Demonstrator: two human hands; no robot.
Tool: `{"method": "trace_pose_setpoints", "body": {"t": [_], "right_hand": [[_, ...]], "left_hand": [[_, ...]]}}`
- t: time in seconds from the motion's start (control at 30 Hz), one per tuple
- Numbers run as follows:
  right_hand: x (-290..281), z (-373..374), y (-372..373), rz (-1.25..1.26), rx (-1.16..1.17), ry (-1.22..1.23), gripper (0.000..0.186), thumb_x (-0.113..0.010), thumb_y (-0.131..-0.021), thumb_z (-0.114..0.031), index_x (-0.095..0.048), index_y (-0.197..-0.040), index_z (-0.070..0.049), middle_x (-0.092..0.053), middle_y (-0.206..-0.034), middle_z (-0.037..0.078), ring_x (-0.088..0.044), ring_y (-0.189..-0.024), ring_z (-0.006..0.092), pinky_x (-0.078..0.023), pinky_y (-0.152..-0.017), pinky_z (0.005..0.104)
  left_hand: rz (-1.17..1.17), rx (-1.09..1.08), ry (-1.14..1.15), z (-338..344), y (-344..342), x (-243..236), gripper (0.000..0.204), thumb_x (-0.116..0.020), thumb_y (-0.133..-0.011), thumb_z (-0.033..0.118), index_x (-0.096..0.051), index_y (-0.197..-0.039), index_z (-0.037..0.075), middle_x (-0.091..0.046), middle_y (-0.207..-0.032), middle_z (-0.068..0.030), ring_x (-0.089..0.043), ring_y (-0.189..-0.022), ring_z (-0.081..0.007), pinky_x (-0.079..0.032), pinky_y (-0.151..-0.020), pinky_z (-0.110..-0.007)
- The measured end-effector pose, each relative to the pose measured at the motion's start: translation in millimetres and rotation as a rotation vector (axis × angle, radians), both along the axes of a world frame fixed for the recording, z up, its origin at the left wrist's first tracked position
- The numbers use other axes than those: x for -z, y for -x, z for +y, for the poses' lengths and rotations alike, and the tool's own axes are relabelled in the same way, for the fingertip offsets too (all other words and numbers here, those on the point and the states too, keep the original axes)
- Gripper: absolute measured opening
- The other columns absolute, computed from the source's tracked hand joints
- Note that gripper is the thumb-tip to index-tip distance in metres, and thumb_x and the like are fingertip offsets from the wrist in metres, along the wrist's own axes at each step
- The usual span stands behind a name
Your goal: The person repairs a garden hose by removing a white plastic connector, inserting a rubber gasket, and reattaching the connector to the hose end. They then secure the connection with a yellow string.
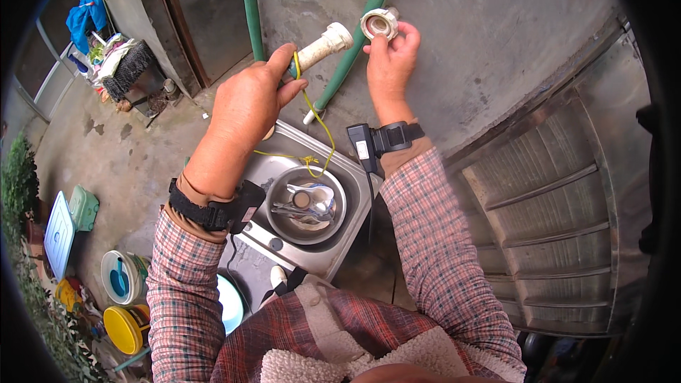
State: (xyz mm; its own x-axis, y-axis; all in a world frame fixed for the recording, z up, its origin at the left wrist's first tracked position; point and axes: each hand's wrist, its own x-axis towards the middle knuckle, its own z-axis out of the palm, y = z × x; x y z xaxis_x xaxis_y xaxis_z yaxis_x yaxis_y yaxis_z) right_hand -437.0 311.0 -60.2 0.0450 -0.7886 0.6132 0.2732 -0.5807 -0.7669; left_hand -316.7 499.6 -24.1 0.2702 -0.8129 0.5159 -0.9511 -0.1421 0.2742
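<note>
My left hand [245, 96] is closed around a dirty white plastic pipe fitting [324, 48], whose wider collar points up and to the right. A yellow cord [328, 130] is looped at the pipe near my fingers and hangs down over the sink. In my right hand [391, 64], fingertips pinch a short white plastic coupling ring [379, 24] with its round opening turned toward me. A gap separates the ring from the pipe's end. Below both hands, a metal bowl [341, 207] holding several spoons [320, 207] stands in the stainless steel sink [357, 183].
A green hose [355, 46] runs down the grey wall behind my hands, and another green hose [251, 7] hangs left of it. Ribbed metal panel [553, 241] at right. At left are a white bucket [112, 259], a yellow-lidded bucket [123, 330] and a blue lid [59, 234].
</note>
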Motion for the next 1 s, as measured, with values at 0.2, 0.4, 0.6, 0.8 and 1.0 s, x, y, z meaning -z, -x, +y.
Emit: {"method": "trace_pose_setpoints", "body": {"t": [0.2, 0.4, 0.6, 0.8, 1.0], "right_hand": [[-0.4, -8.7, -5.6, 0.013, 0.115, 0.018, 0.026, -0.056, -0.085, -0.004, -0.040, -0.106, -0.003, -0.067, -0.085, 0.011, -0.064, -0.079, 0.0153, -0.050, -0.069, 0.0282], [5.8, -13.2, -6.7, -0.108, -0.004, 0.067, 0.043, -0.060, -0.084, -0.006, -0.044, -0.123, -0.002, -0.066, -0.101, 0.014, -0.066, -0.092, 0.0181, -0.051, -0.082, 0.0312], [7.4, -23.2, -9.6, 0.027, 0.177, 0.138, 0.039, -0.068, -0.081, -0.013, -0.056, -0.117, -0.007, -0.068, -0.102, 0.009, -0.067, -0.091, 0.0202, -0.053, -0.080, 0.0328], [5.3, -24.7, -9.9, 0.054, 0.211, 0.151, 0.036, -0.070, -0.080, -0.015, -0.059, -0.114, -0.011, -0.070, -0.099, 0.008, -0.068, -0.086, 0.0213, -0.053, -0.078, 0.0336], [-4.3, -13.8, -0.5, 0.209, 0.309, 0.141, 0.037, -0.073, -0.077, -0.021, -0.061, -0.111, -0.014, -0.071, -0.091, 0.008, -0.069, -0.081, 0.0242, -0.053, -0.072, 0.0355]], "left_hand": [[0.029, 0.034, 0.018, -2.5, -0.4, 1.9, 0.044, -0.065, -0.086, 0.035, -0.052, -0.124, 0.018, -0.065, -0.079, -0.0115, -0.065, -0.075, -0.0327, -0.051, -0.062, -0.044], [0.080, -0.015, -0.080, -0.8, -1.0, -2.4, 0.050, -0.068, -0.084, 0.030, -0.051, -0.129, 0.017, -0.067, -0.087, -0.0121, -0.066, -0.084, -0.0321, -0.051, -0.069, -0.042], [0.088, 0.000, -0.065, -2.1, -1.8, -1.7, 0.050, -0.068, -0.084, 0.030, -0.051, -0.128, 0.017, -0.066, -0.084, -0.0131, -0.065, -0.082, -0.0335, -0.051, -0.068, -0.043], [0.036, 0.052, 0.027, -7.7, -1.8, 1.9, 0.043, -0.066, -0.085, 0.034, -0.053, -0.122, 0.016, -0.065, -0.078, -0.0117, -0.065, -0.075, -0.0329, -0.051, -0.063, -0.043], [0.027, 0.037, 0.044, -13.8, -1.7, 5.2, 0.045, -0.066, -0.085, 0.034, -0.053, -0.124, 0.017, -0.065, -0.078, -0.0121, -0.065, -0.075, -0.0328, -0.051, -0.062, -0.044]]}}
